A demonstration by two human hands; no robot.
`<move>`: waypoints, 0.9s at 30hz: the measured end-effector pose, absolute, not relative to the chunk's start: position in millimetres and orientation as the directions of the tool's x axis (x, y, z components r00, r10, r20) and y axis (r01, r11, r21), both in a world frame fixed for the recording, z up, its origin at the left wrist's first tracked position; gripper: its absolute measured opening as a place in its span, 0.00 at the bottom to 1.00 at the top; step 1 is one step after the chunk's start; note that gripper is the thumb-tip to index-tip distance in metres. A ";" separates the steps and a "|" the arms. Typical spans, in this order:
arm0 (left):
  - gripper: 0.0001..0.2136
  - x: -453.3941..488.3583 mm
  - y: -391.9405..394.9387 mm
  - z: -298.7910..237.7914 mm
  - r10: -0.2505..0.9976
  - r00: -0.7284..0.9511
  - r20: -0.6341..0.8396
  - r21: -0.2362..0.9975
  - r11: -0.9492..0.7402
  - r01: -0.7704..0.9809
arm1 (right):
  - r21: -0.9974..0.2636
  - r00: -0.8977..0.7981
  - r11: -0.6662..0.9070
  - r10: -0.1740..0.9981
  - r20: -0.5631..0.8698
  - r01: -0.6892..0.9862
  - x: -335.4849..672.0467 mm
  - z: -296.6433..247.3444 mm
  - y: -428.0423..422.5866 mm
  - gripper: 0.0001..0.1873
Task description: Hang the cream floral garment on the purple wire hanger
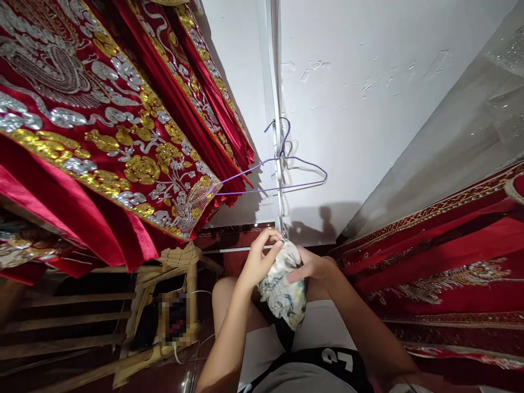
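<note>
A bunched white cloth with a green and yellow pattern hangs between my hands, above my lap. What kind of cloth or garment it is, I cannot tell. At its upper left edge, the thumb and fingers of my left hand pinch it near the top. My right hand grips it from the right side, thumb lying across the front and the other fingers hidden behind. Above both hands, a purple wire hanger hooks onto a white upright strip by the wall, with nothing on it.
Red garments with gold and silver sequin embroidery hang at the left. More red embroidered fabric fills the right side. Lower left stands a bamboo chair holding a phone-like device with a white cable. A scuffed white wall rises ahead.
</note>
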State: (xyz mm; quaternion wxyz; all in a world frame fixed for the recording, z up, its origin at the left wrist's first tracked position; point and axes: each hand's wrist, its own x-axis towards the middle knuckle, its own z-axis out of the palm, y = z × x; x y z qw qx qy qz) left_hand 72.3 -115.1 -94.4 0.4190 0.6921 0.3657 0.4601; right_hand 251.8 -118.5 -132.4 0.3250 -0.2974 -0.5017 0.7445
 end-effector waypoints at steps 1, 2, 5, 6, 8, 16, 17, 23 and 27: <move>0.13 67.5 -116.0 -102.7 0.872 0.418 0.255 0.942 -0.321 0.095 | -0.964 -0.545 -0.216 0.832 -0.099 -0.154 257.0 -128.4 -116.6 0.27; 0.15 62.9 -117.7 -111.0 0.825 0.536 0.177 0.960 -0.266 0.092 | -0.982 -0.462 -0.140 0.884 -0.068 -0.124 263.5 -122.7 -112.9 0.24; 0.17 47.5 -123.7 -130.4 0.687 0.726 -0.032 0.940 -0.226 0.256 | -0.993 -0.278 0.115 0.954 0.112 -0.006 287.5 -92.9 -95.2 0.19; 0.17 40.6 -124.5 -133.4 0.686 0.723 -0.081 0.911 -0.243 0.333 | -0.982 -0.294 0.187 0.941 0.167 0.039 295.7 -79.5 -88.4 0.18; 0.18 22.2 -122.4 -132.1 0.746 0.654 -0.124 0.840 -0.272 0.470 | -0.948 -0.389 0.301 0.890 0.238 0.107 309.3 -51.9 -75.6 0.16; 0.15 -63.3 -101.0 -64.1 0.923 0.343 0.176 0.520 -0.383 0.763 | -0.652 -0.338 0.372 0.923 0.184 0.661 314.7 -37.8 -21.8 0.33; 0.15 -64.2 -102.6 -56.5 0.916 0.338 0.215 0.517 -0.401 0.757 | -0.666 -0.289 0.334 0.940 0.182 0.667 312.5 -45.6 -13.4 0.39; 0.18 -30.3 -124.4 -33.8 0.834 0.430 0.346 0.539 -0.552 0.636 | -0.769 -0.198 0.281 0.959 0.202 0.574 288.1 -82.7 20.9 0.37; 0.19 -29.0 -125.6 -34.3 0.841 0.446 0.307 0.505 -0.541 0.672 | -0.772 -0.160 0.249 0.969 0.191 0.586 282.2 -94.9 17.9 0.25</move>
